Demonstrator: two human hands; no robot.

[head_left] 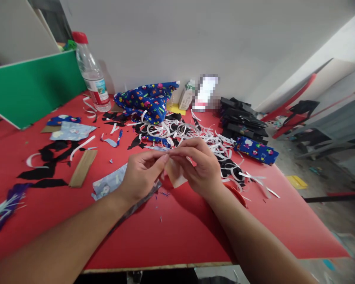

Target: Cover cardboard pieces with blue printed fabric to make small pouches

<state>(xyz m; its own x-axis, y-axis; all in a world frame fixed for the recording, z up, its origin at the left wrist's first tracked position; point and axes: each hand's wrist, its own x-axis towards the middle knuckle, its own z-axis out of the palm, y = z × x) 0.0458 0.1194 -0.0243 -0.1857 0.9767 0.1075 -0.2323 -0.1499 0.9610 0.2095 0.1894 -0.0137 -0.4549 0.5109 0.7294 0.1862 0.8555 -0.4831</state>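
Note:
My left hand (142,173) and my right hand (202,165) meet above the middle of the red table, fingertips pinched together. A small cream-coloured flat piece (176,176) with a pinkish edge hangs under the fingers of my right hand. What lies between my left thumb and forefinger is hidden. Beside my left wrist rests a light blue patterned fabric piece (106,183), with a dark strip (142,199) partly under the hand. A curved red handle-like thing (236,194) shows next to my right forearm, which covers part of it.
White strips and black scraps (213,142) are heaped behind my hands. Blue printed fabric (149,100), a plastic bottle (94,81), a small carton (187,94) and a lit phone (206,92) stand along the wall. Black folded pieces (242,118) are stacked right; a cardboard strip (83,169) lies left.

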